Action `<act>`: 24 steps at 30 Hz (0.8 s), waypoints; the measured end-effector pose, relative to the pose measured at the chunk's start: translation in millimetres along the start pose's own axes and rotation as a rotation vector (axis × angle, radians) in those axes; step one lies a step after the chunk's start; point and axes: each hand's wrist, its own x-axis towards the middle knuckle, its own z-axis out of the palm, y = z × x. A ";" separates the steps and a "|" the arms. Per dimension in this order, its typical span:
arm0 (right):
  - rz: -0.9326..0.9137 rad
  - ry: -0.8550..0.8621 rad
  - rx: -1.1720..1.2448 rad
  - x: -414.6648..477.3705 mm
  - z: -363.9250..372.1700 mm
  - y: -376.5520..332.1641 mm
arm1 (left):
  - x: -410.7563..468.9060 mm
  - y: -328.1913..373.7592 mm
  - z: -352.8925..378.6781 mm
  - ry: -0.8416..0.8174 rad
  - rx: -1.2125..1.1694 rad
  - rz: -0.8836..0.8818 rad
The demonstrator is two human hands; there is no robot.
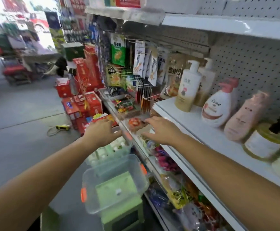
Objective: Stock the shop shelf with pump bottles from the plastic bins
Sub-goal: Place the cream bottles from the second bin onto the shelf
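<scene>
Both my hands are empty, left hand (pixel 102 130) and right hand (pixel 160 129) with fingers loosely spread, over the far bin (pixel 114 149) of pump bottles (pixel 117 146) (blurred) below the shelf's front edge (pixel 185 124). I should drop straight down, grip one bottle by its body, then stand it beside the Dove bottle (pixel 216 108).

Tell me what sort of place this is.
Most likely a small shop. A white shelf holds pump bottles, snack packets hang on hooks, and red gift boxes are stacked on the floor.
</scene>
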 end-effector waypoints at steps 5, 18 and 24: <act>-0.082 -0.035 -0.038 64.0 36.1 -34.0 | 20.0 -68.6 32.2 -0.033 0.003 -0.073; -0.163 -0.239 0.042 181.6 146.5 -54.9 | 51.1 -163.4 133.1 -0.185 -0.076 -0.175; -0.179 -0.329 0.101 235.0 197.6 -35.4 | 72.8 -184.3 179.1 -0.268 -0.081 -0.228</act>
